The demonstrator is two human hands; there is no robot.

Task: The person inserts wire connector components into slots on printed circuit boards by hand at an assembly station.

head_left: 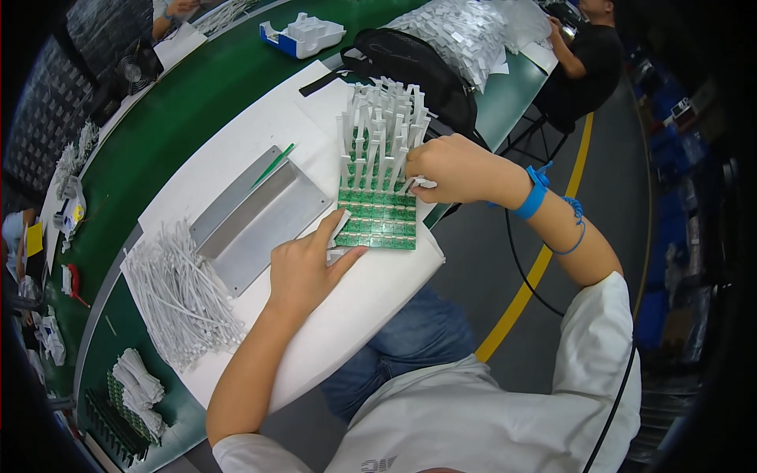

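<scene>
A green circuit board panel (378,225) lies on the white work surface in front of me, its nearer rows bare of strips. From its far rows many slim white strips (380,134) stand upright. My left hand (303,268) grips the panel's near left corner, with index finger and thumb along its edges; white pieces (342,226) show by these fingers, partly hidden. At the panel's right edge, my right hand (451,169) is closed in a pinch on a small white strip (421,183), whose far end its fingers cover.
Left of the panel sits an open grey metal tray (272,225), a green stick (272,165) resting on it. A heap of white cables (177,296) lies nearer left. Behind are a black bag (410,59), a pile of white parts (453,35) and a blue-and-white dispenser (303,35). Another person (587,59) sits far right.
</scene>
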